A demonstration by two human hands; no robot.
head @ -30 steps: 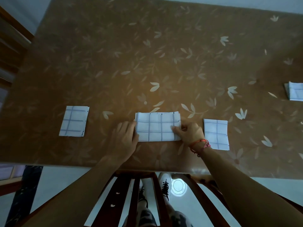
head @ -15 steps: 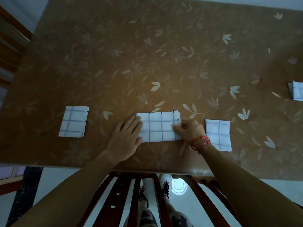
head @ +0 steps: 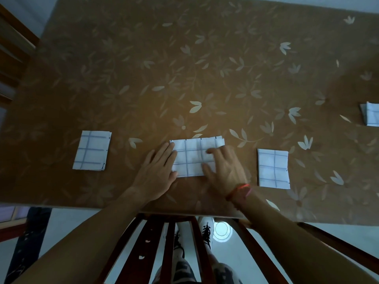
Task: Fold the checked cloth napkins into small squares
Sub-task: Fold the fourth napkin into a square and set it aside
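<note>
Head view: half-folded checked napkin (head: pixel 191 158) at the counter (head: pixel 205 68) near edge, centre. My left hand (head: pixel 158 171) lies flat on its left end; right hand (head: pixel 225 171), fingers spread, presses its right. Risk: uneven pressure could shift the layers, skewing the square.

A half-folded checked napkin (head: pixel 192 158) lies as a wide rectangle near the front edge of a table (head: pixel 205 68) covered in brown leaf-patterned cloth. The left hand (head: pixel 156 171) lies flat with straight fingers, its fingertips resting on the napkin's left edge. The right hand (head: pixel 224 171), slightly blurred, lies spread over the napkin's right end, covering it. A red bracelet (head: pixel 239 190) circles the right wrist. 2 napkins already folded small lie apart on either side: 1 to the left (head: pixel 92 150) and 1 to the right (head: pixel 273 169). Another folded napkin (head: pixel 371 114) is cut off by the right frame edge. Below the table edge show a wooden chair (head: pixel 151 238) and laced shoes (head: pixel 206 232).
</note>
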